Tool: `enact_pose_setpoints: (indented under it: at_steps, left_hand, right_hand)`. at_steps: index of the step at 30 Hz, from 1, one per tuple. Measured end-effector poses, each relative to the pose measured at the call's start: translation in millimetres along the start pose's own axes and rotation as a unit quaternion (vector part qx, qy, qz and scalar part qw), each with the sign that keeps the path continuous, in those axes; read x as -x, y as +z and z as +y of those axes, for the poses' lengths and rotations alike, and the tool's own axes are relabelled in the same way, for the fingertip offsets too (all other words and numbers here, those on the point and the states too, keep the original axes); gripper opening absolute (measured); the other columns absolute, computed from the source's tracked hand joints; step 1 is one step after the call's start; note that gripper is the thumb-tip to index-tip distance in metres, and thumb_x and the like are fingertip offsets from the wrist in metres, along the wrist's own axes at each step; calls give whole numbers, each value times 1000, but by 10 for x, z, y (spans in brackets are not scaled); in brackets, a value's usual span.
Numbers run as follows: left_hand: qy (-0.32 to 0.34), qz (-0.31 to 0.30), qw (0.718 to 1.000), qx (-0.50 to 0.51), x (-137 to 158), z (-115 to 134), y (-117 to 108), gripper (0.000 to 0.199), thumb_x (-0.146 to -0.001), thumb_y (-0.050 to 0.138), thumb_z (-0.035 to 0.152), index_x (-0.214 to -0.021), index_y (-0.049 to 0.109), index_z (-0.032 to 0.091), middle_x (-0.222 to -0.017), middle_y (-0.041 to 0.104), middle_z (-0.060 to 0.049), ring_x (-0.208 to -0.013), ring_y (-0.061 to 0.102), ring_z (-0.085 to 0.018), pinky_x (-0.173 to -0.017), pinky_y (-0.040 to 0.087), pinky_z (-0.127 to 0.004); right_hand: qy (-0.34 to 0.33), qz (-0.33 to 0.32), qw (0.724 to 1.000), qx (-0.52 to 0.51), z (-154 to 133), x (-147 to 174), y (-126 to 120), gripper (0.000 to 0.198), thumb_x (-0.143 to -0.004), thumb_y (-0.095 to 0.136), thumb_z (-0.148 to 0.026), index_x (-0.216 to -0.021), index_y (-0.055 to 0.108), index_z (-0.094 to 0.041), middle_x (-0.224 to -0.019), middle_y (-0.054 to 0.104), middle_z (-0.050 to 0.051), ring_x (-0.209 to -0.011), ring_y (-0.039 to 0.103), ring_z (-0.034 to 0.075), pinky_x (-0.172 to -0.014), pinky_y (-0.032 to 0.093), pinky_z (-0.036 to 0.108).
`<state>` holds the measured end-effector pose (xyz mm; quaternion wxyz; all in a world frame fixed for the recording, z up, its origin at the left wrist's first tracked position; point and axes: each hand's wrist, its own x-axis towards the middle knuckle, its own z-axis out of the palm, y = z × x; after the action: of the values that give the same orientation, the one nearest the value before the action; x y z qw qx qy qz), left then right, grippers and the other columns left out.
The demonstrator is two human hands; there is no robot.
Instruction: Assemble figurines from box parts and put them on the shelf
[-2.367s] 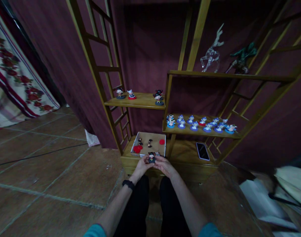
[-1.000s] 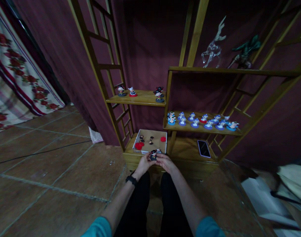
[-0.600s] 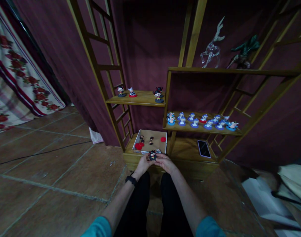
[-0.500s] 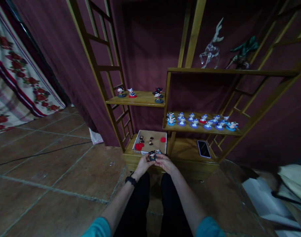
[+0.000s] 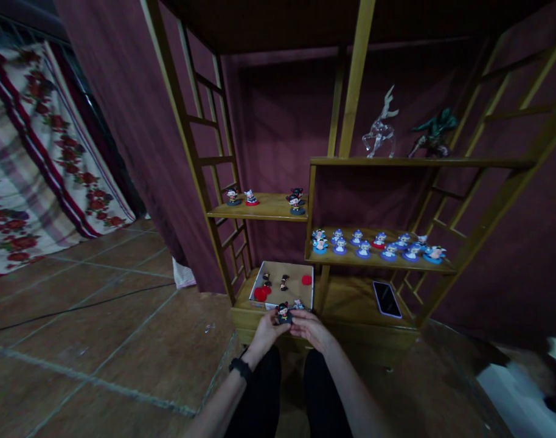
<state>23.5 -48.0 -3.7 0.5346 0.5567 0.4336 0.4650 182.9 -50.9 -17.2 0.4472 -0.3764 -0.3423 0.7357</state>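
Observation:
Between my two hands is a small black-haired figurine (image 5: 283,311) on a dark round base, held upright in front of the box. My left hand (image 5: 267,331) grips its left side, fingers closed at the base. My right hand (image 5: 311,328) pinches the base from the other side. Just behind the fingers stands a shallow cardboard box (image 5: 309,291) on the lowest shelf. Inside it lie several dark figurine parts (image 5: 284,282), some red round bases (image 5: 260,294) at the left and a red piece (image 5: 306,280) at the right. A whitish figurine (image 5: 298,303) shows near the box's front edge.
On the upper left shelf (image 5: 269,207) stand several figurines. The right shelf (image 5: 382,260) holds rows of blue and purple ones (image 5: 363,249). A phone (image 5: 387,298) lies on the lowest shelf. Above stand a clear deer statue (image 5: 381,131) and a green statue (image 5: 437,132).
My view has tilted up, so the shelves and my hands sit lower in the picture. Both hands still hold the figurine at the box's front.

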Motion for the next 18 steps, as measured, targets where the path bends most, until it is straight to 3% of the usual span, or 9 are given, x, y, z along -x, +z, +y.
enact_pose_setpoints:
  at_steps: [4,8,14,18]
  left_hand:
    - [33,39,997,-57,60,98,-122,39,-52,74,27,-86,61,14,-83,66,-7,-75,60,-20,-72,45,-30]
    - [81,109,979,-150,39,451,-412,36,-51,74,29,-81,61,14,-80,63,-6,-74,58,-20,-66,44,-29]
    - [165,177,944,-223,-237,1569,-1019,38,-51,73,34,-79,59,14,-73,61,-3,-71,57,-18,-65,44,-28]
    - [203,205,931,-223,-512,2372,-1273,46,-51,73,34,-89,58,12,-81,64,-5,-76,58,-18,-70,44,-30]
  right_hand:
    - [6,6,1000,-7,-13,0,3,33,-62,68,-25,-94,61,-17,-83,65,5,-70,62,13,-72,48,31]
    - [11,38,999,-11,-8,-21,-18,32,-62,67,-27,-92,61,-17,-87,66,7,-71,62,14,-70,49,30]
    - [10,56,998,-10,7,-45,-52,32,-59,68,-27,-89,62,-18,-88,67,7,-73,63,15,-71,49,31]
    - [5,55,998,-15,29,-65,-63,33,-56,69,-25,-88,63,-19,-85,67,7,-73,63,16,-71,49,31]
